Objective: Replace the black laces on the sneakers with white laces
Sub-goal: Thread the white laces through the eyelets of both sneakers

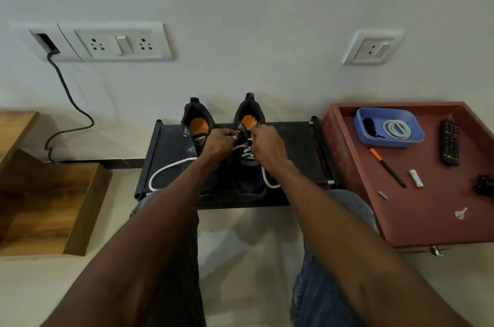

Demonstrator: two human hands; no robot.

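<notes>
Left hand (223,143): fingers pinched the white lace (171,167) at the right sneaker (250,166).
Right hand (267,143): fingers curled on the lace's other end.
Risk: slack looping at 8 o'clock could snag, leaving uneven ends.

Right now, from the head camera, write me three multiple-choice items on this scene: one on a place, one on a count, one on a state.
1. Where does the coiled white lace lie?
A. In the blue tub on the red tray
B. On the wooden shelf
C. On the floor

2. How many sneakers stand on the black rack?
A. One
B. Two
C. Three

3. What is the state of the right-side sneaker?
A. Fully laced in black
B. No lace at all
C. Partly laced in white, loose ends trailing

Answers:
1. A: the coiled white lace sits inside the blue tub on the red tray.
2. B: the left-side sneaker and the right-side sneaker stand side by side on the black rack.
3. C: white lace crosses its eyelets, and the left hand and right hand each pinch it.
</notes>
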